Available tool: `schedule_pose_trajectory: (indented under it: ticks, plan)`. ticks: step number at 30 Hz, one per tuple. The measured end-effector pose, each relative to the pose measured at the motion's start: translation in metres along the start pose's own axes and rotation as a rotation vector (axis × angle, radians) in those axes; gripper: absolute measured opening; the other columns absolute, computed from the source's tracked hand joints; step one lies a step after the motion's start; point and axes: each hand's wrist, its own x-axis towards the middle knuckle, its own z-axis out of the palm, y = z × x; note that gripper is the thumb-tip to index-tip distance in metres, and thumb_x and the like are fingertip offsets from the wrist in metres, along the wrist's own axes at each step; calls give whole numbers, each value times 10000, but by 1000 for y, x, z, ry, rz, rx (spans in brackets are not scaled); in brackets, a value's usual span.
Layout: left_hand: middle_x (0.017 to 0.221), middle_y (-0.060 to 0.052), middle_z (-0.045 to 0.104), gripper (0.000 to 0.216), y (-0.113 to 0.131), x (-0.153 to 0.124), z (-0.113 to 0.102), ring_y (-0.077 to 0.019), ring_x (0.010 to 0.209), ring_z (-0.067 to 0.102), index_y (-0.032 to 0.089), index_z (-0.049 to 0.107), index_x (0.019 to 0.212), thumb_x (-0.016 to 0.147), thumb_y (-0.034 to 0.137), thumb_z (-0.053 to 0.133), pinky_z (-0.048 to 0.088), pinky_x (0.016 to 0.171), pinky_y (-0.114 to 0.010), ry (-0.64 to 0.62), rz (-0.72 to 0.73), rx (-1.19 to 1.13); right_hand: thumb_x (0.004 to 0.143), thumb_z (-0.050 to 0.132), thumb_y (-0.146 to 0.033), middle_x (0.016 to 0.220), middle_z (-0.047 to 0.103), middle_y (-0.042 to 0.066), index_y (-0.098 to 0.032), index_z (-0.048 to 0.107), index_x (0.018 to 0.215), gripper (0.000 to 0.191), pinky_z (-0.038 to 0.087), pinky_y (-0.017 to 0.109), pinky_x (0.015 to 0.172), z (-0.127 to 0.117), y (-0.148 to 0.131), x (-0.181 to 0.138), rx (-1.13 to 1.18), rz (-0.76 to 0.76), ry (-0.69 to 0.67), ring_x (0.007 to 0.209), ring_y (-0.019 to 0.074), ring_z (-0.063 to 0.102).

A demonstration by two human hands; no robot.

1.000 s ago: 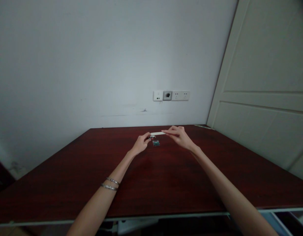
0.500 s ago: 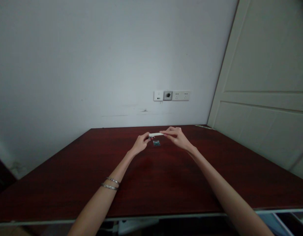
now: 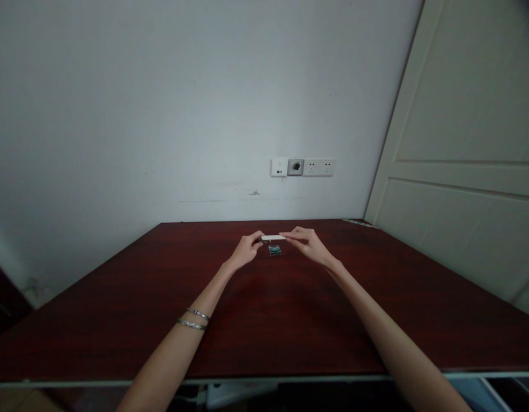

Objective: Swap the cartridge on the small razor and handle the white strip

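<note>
A thin, flat white piece [image 3: 273, 237] is held between my two hands above the far part of the table; its exact kind is too small to make out. My left hand [image 3: 246, 249] pinches its left end, where a small dark or shiny bit shows by the fingers. My right hand [image 3: 308, 242] pinches the right end between thumb and fingers. Just below the piece, a small clear case with something green-blue in it [image 3: 275, 250] lies on the tabletop, apart from both hands. Two silver bracelets circle my left forearm.
The dark red wooden table [image 3: 264, 320] reaches back to a pale wall [image 3: 204, 103] with a row of sockets [image 3: 319, 167]. A light panelled door [image 3: 462, 131] stands at the right. At the table's far right corner lies a thin flat strip [image 3: 359, 223].
The white piece and my right hand have sunk slightly and the piece lies more level. Both hands keep their grip. The camera view has shifted a little.
</note>
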Motion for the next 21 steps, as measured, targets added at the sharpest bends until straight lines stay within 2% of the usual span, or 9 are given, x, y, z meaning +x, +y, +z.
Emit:
schedule_pose_trajectory:
  ticks: [6, 11, 16, 21]
  plan:
    - [819, -21, 638, 126, 0, 0, -6, -140, 794, 578, 163, 587, 850, 793, 156, 474, 398, 749, -219, 14, 18, 26, 849, 504, -339, 771, 597, 32, -226, 652, 1084, 299, 392, 247, 649, -7, 13, -5, 8, 34, 57, 664, 124, 512]
    - [803, -19, 636, 144, 0, -1, -6, -133, 749, 570, 153, 593, 876, 799, 150, 471, 392, 715, -211, -43, 17, 83, 863, 484, -361, 782, 590, 29, -257, 639, 1104, 305, 394, 251, 660, 7, 7, -2, 35, -21, 31, 670, 122, 514]
    - [854, -23, 640, 156, 0, 0, -10, -138, 815, 570, 148, 596, 887, 792, 127, 474, 388, 758, -219, -47, 30, 93, 854, 501, -359, 754, 577, 32, -242, 647, 1095, 306, 386, 249, 619, 5, 22, -8, 40, -7, 78, 655, 126, 507]
    - [842, -29, 648, 162, -1, 1, -7, -141, 795, 574, 145, 604, 893, 789, 130, 481, 401, 769, -233, -55, -2, 84, 861, 494, -352, 762, 579, 31, -259, 636, 1110, 302, 397, 254, 635, 10, 13, -5, 88, -45, 88, 679, 130, 517]
